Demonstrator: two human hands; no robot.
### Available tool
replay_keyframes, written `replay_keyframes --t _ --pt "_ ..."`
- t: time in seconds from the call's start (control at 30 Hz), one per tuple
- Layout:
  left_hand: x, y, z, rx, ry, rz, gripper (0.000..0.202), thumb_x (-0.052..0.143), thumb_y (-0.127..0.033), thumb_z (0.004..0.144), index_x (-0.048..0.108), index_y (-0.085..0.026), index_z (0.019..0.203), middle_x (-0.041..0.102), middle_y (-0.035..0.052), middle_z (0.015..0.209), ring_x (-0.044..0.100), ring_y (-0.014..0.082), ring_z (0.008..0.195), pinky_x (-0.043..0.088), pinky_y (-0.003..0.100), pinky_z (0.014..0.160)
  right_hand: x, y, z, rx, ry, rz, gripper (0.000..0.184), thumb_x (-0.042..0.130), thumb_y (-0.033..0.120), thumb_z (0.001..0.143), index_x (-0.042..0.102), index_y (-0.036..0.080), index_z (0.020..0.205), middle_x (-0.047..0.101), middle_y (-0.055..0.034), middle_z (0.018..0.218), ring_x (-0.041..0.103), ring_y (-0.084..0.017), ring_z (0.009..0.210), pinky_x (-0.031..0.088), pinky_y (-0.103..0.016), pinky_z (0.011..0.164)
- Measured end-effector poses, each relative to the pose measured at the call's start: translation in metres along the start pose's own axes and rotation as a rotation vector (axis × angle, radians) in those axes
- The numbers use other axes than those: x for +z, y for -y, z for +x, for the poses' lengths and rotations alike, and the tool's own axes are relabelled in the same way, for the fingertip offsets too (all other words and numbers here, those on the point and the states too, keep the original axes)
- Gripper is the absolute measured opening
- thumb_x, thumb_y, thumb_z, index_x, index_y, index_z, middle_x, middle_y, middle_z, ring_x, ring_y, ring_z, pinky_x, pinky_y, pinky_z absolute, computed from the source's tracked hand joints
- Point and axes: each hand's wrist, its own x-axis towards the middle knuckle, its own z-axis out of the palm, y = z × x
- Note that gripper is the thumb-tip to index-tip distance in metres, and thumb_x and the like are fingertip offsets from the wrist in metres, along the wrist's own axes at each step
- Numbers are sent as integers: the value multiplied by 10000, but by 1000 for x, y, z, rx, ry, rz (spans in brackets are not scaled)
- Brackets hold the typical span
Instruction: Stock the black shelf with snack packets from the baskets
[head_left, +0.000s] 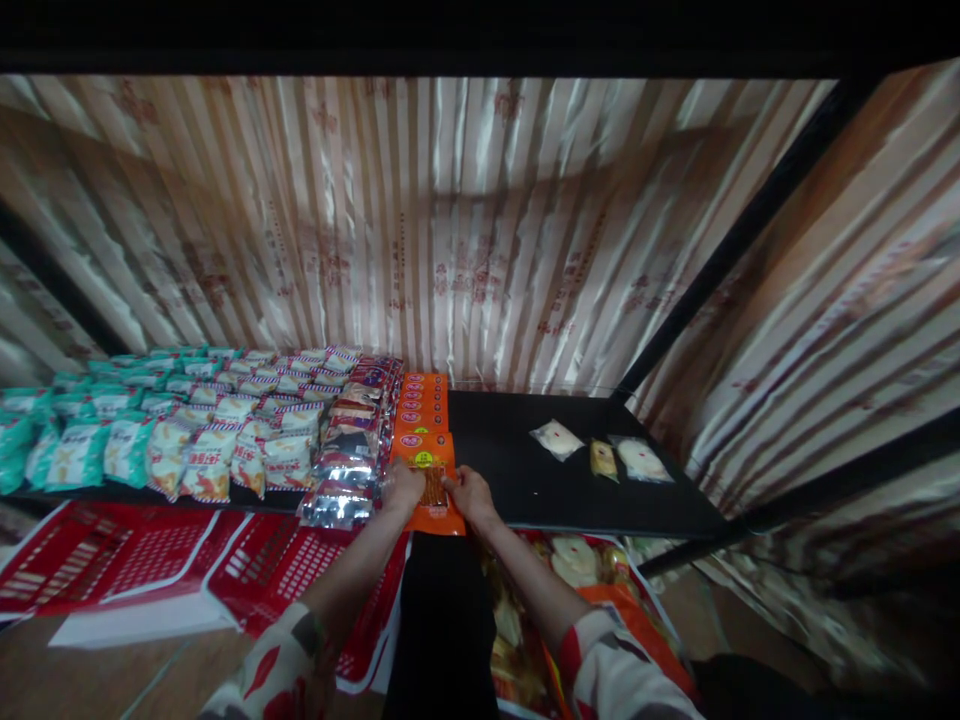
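An orange snack packet (433, 488) with a brown food picture lies at the front of a row of overlapping orange packets (422, 400) on the black shelf (517, 480). My left hand (405, 488) grips its left edge, fingers closed. On the opposite edge, my right hand (470, 494) pinches the same packet. Close by on the left runs a column of shiny dark-red and silver packets (352, 435).
Cream-and-red snack bags (210, 460) and teal bags (79, 452) fill the shelf's left side. Toward the right lie two white packets (557, 439) and a small yellow one (603, 459). Red baskets (300, 560) stand below. A dark post (735, 240) slants at right.
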Motion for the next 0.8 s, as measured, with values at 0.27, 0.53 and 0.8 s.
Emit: replay_keyframes --t 0.27,0.53,0.8 --pt "-2 -7 -2 69 -62 88 499 488 -193 769 506 -30 1239 499 234 1295 485 318 1193 378 352 970 6 2 12 -15 -32 29 115 592 284 789 587 172 762 649 -33 726 564 -134 656 337 -204 574" --pt "0 -10 1 92 -87 170 525 494 -266 779 497 -46 1255 472 199 1339 419 324 1242 355 368 1001 8 7 20 -32 -14 85 349 588 258 794 536 128 1113 679 -63 824 624 -159 741 397 -212 631" --pt "3 -9 -1 150 -86 284 541 457 -266 799 472 -3 1271 447 224 1356 413 319 1247 356 355 1005 11 7 25 -58 -10 36 509 575 268 809 460 123 1284 688 -74 874 646 -179 806 426 -224 690"
